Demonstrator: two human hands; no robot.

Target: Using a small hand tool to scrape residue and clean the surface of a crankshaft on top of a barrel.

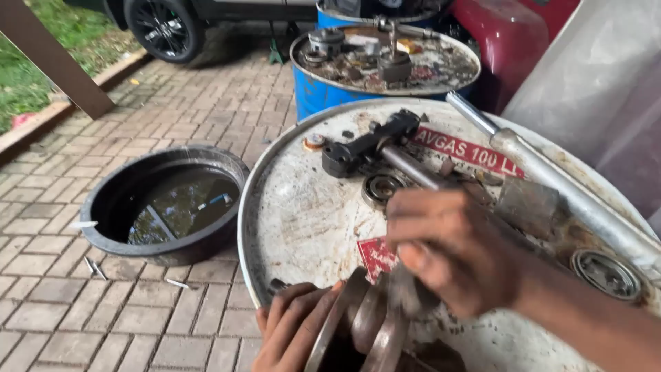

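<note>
The left hand (292, 327) curls upward, fingers bent in a cupping grip. The right hand (454, 251) reaches in from the right, fingers closed downward.

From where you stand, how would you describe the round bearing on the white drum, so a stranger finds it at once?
Start at the white drum lid in front of the person. Near its middle lies a black metal bracket with a steel rod running toward the right hand. The bearing lies flat just below that bracket, beside the rod: a small ring, unlike the larger round cap at the right edge.

The grooved metal wheel (365, 327) is cut off by the bottom edge; motion blur (from moving hands) smears the right hand (454, 251).
</note>
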